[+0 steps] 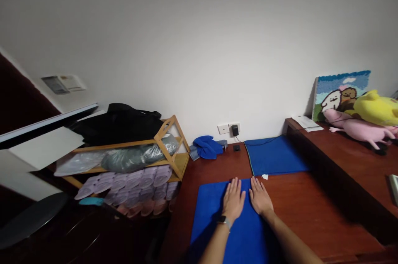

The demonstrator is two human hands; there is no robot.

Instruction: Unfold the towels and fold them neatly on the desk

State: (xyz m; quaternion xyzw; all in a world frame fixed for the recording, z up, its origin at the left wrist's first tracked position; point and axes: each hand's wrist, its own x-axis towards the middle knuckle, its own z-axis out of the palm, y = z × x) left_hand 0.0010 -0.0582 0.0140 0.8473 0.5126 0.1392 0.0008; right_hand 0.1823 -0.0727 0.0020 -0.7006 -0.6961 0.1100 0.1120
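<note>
A blue cloth [208, 214] lies spread flat on the reddish-brown wooden table [298, 206]. My left hand [234, 199] rests palm down on it, fingers stretched out toward the wall; a watch [224, 220] is on that wrist. Beside it, my right hand [260, 197] lies flat near the cloth's right edge, fingers also straight. Neither hand grips anything. Just beyond my fingertips is a second blue cloth [276, 156], laid flat against the wall, with a small white tag [264, 177] at its near edge. A crumpled blue cloth [207, 147] sits at the table's back left.
A wooden rack [174, 147] with slippers [146, 177] and a black bag [121, 123] stands left. A plugged-in charger [235, 130] is on the wall. On the raised right surface are plush toys [357, 125], a picture [338, 89] and white paper [307, 123].
</note>
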